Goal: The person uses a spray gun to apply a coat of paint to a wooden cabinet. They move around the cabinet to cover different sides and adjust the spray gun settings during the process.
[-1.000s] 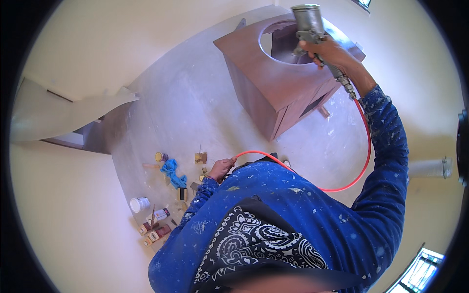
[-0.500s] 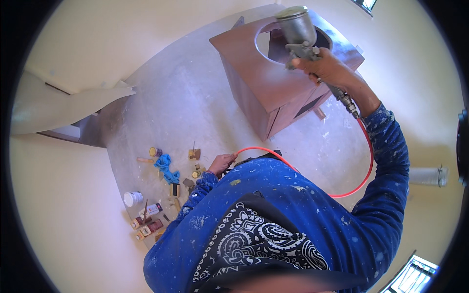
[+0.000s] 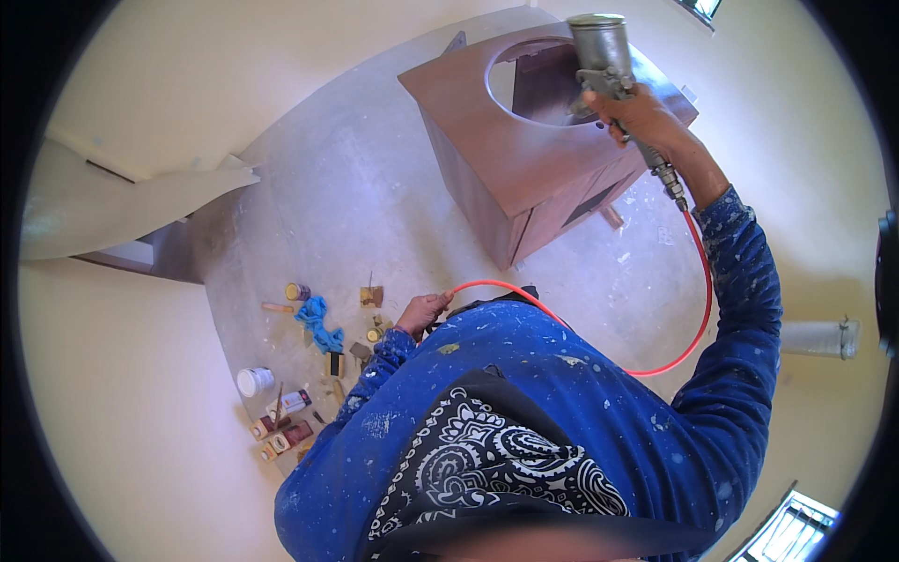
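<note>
My right hand grips a metal spray gun with a silver cup on top, held at the near right edge of the round cut-out in a brown wooden cabinet. A faint pale haze shows by the nozzle. A red hose runs from the gun's lower end in a loop to my left hand, which is closed on it near my waist. My blue sleeves are spattered with paint.
On the floor at lower left lie a blue cloth, a white tub, several small cans, boxes and tools. A pale curved structure stands along the left wall. A white pipe is at the right.
The spray gun first swung left and down over the cabinet, then back right and slightly up, its cup now more upright. My left hand stays on the hose.
</note>
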{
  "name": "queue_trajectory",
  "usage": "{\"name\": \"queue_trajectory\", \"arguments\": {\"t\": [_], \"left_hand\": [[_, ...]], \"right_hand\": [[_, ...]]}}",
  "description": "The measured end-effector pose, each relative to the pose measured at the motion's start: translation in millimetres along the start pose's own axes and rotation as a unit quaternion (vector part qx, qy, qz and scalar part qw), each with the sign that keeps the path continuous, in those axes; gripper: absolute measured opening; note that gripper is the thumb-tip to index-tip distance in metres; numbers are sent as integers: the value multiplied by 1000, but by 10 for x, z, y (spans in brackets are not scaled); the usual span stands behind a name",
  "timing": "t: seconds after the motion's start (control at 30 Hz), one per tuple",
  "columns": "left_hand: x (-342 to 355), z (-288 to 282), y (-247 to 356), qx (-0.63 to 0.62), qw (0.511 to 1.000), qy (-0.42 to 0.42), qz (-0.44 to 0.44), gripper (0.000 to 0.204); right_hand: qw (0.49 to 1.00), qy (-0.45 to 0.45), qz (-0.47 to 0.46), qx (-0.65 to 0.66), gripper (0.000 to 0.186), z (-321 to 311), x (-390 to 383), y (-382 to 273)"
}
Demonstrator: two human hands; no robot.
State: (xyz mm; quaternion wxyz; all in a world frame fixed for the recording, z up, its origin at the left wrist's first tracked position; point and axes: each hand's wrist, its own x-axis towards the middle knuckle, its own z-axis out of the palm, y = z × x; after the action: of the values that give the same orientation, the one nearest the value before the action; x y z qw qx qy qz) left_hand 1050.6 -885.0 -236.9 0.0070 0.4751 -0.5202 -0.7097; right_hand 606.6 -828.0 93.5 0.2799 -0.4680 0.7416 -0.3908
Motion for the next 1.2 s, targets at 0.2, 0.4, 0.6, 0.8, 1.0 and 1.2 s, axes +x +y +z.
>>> {"name": "queue_trajectory", "arguments": {"t": [0.2,0.4,0.6,0.8,1.0,1.2], "left_hand": [[13,-76,-69,3,1000,-4,-5,53],[162,-55,73,4,1000,-15,-21,58],[223,80,250,18,1000,-4,-14,50],[179,129,230,2,1000,-8,-18,48],[86,65,122,5,1000,-10,-23,56],[123,-23,4,32,999,-2,-8,50]], "right_hand": [[990,92,35,-101,48,-237,96,206],[997,33,32,-60,43,-17,-69,-9],[984,-141,25,110,45,202,-289,-272],[991,-128,-6,49,52,197,-329,-272],[999,-35,37,-17,53,15,-177,0],[998,63,-3,-5,55,-228,-120,319]]}}
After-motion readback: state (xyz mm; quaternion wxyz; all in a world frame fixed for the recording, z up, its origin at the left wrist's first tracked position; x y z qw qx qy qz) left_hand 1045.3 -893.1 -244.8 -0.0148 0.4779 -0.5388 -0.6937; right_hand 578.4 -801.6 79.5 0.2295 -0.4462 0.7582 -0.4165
